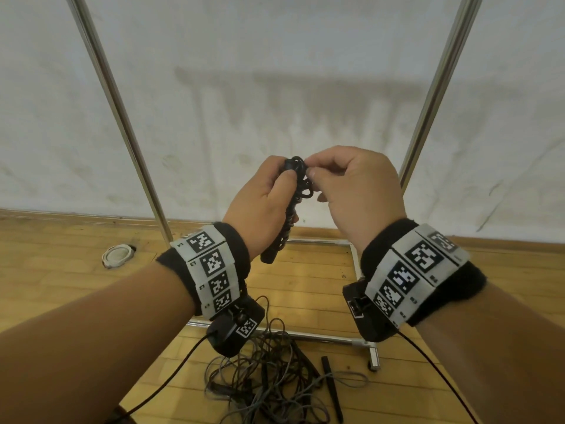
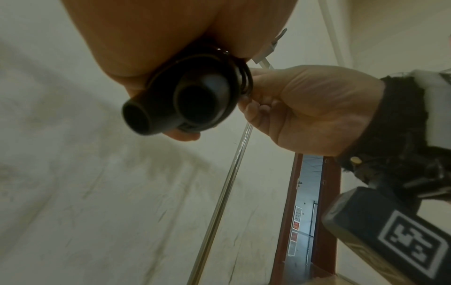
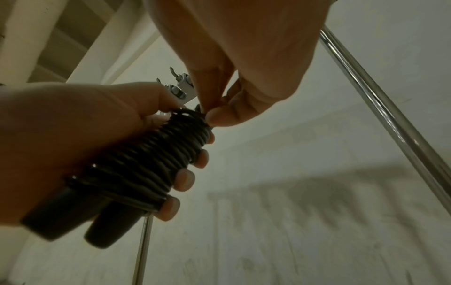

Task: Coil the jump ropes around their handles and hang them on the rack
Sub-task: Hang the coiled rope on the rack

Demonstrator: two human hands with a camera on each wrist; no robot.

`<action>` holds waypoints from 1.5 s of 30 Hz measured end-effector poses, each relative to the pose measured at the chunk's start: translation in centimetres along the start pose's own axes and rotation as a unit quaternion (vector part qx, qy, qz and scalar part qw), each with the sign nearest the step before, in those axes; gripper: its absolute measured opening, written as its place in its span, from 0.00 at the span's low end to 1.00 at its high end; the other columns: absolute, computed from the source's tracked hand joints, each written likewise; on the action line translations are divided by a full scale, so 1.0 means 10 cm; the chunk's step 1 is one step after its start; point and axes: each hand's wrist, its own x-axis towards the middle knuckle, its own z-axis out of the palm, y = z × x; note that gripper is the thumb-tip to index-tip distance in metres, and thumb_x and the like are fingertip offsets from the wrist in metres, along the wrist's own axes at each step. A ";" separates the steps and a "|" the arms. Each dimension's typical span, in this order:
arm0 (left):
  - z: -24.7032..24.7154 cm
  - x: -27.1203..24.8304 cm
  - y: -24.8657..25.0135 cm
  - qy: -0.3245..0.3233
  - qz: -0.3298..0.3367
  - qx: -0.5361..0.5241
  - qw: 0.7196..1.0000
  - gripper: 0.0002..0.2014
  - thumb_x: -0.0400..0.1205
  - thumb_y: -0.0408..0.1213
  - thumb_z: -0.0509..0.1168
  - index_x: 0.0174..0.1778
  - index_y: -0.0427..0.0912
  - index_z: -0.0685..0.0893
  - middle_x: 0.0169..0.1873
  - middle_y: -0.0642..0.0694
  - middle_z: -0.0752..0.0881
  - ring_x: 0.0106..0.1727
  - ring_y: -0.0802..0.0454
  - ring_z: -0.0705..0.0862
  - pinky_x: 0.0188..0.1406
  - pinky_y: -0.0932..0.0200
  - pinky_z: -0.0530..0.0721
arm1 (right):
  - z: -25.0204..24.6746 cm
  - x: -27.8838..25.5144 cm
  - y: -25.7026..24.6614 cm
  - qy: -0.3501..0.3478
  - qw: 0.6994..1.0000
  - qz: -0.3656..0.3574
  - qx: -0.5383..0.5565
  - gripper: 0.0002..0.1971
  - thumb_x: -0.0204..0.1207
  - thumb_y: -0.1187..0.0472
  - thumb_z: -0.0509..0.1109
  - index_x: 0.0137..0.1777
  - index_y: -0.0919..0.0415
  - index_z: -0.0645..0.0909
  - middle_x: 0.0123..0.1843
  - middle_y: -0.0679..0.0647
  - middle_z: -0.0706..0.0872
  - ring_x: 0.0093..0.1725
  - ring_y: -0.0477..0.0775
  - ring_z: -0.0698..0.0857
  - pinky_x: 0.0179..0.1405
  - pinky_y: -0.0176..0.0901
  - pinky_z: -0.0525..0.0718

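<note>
Head view, left hand gripping ribbed black coiled rope, chrome rack

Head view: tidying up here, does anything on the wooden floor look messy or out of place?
Yes. A tangled heap of thin dark jump ropes lies loose on the wooden floor by the chrome rack's base.

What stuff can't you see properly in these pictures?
- Head view: the top bar of the rack is cut off by the upper edge.
- Head view: the rope end pinched by the right hand is covered by its fingertips.
- Head view: how many ropes lie in the pile on the floor is unclear; they tangle and run off the bottom edge.
- Left wrist view: the coiled rope is mostly hidden behind the left hand.
</note>
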 end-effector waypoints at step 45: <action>-0.28 0.08 -0.23 -0.303 -0.127 0.050 0.943 0.04 0.82 0.55 0.71 0.47 0.62 0.87 0.40 0.43 0.90 0.30 0.44 0.88 0.31 0.50 0.87 | -0.15 -0.02 0.17 -0.179 0.964 -0.078 -0.178 0.05 0.88 0.53 0.64 0.51 0.45 0.81 0.45 0.38 0.83 0.46 0.36 0.82 0.42 0.27 0.76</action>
